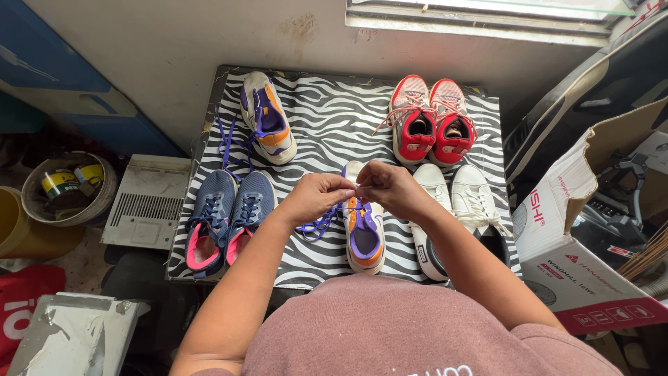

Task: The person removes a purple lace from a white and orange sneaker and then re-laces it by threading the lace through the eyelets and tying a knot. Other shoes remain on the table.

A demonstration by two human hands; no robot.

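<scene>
A white, purple and orange sneaker (364,240) lies on a zebra-striped table cover (327,118) right in front of me. My left hand (318,195) and my right hand (391,186) meet above its toe end, both pinching its purple lace (314,226), which trails off to the left. The matching sneaker (268,118) lies at the back left with its purple lace loose beside it.
A navy and pink pair (224,216) sits at the left, a red pair (431,125) at the back right, a white pair (452,209) at the right. A cardboard box (577,230) stands right of the table; buckets (66,191) and a white grille (146,202) lie left.
</scene>
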